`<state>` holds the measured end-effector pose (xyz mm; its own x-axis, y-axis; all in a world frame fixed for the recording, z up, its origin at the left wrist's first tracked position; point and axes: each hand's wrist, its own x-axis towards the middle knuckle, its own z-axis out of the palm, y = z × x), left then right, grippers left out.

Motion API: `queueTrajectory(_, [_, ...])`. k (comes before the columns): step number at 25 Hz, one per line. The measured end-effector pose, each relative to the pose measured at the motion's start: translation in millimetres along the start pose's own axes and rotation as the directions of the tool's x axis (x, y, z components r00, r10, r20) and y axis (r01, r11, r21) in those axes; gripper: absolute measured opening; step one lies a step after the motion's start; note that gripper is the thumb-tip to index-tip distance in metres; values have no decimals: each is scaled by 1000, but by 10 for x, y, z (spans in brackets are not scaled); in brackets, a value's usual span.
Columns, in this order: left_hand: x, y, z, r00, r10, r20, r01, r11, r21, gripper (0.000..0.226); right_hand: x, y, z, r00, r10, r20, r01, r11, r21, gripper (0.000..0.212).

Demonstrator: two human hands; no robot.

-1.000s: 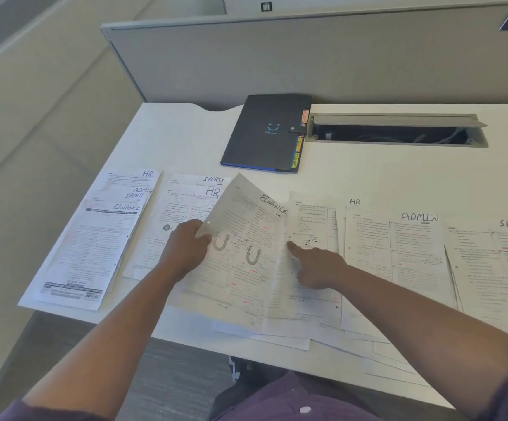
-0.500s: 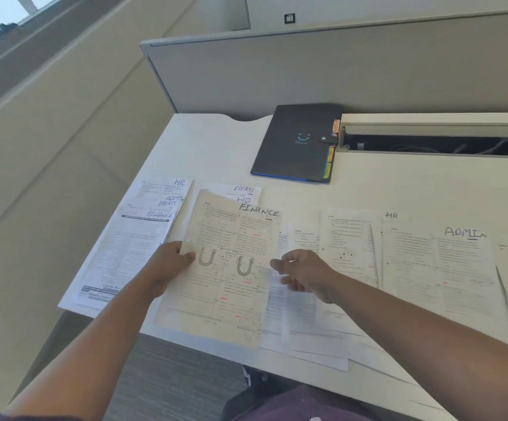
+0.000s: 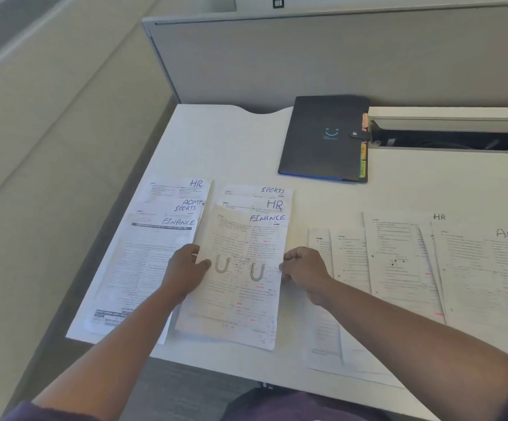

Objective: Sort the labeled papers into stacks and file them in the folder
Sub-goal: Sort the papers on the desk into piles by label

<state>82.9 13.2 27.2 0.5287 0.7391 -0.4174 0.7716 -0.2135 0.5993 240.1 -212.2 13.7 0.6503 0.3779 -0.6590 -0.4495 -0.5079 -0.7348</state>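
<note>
Left hand (image 3: 186, 270): forearm comes up from the lower left, palm down; the thumb lies on top of the FINANCE sheet (image 3: 240, 275) at its left edge and the fingers curl round that edge, holding it.
Right hand (image 3: 303, 270): forearm enters from the lower right; fingers are curled and pinch the same sheet at its right edge, knuckles up.
FINANCE sheet: yellowish, upright in front of the person, with two horseshoe drawings between the hands; it lies on top of a stack whose lower sheets show the labels HR and SPORTS above it.
Left stack (image 3: 143, 268): just beside the held sheet, fanned so that HR, ADMIN, SPORTS and FINANCE labels show (top sheet printed in dense text).
Right papers (image 3: 404, 262): spread across the desk to the right, one labelled HR, the next ADMIN, partly cut off by the frame.
Folder (image 3: 322, 138): dark, closed with a snap strap, coloured tabs along its right side, well behind the papers.
Desk (image 3: 216, 141): white, with an open cable trough (image 3: 453, 138) touching the folder's right edge.
</note>
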Motion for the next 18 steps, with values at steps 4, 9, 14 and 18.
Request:
queueTrajectory(4, [128,-50,-40,1000,-3,2,3,994,110,39,18,12,60,998,5,-65,-5,1000,-11,15])
queueTrajectory(9, [-92,135,102,972,197,-127,-156,949,275,58,-88,46,-213,989,-76,-124,74,997,-15,17])
queueTrajectory(14, [-504,794,800,965,175,194,-154,981,-121,41,-218,229,-836,981,-124,-150,125,992,-2,17])
queueTrajectory(18, [-737,1038,1417,927,117,357,-65,986,-155,55,-274,515,-1516,972,-102,-212,85,992,-91,13])
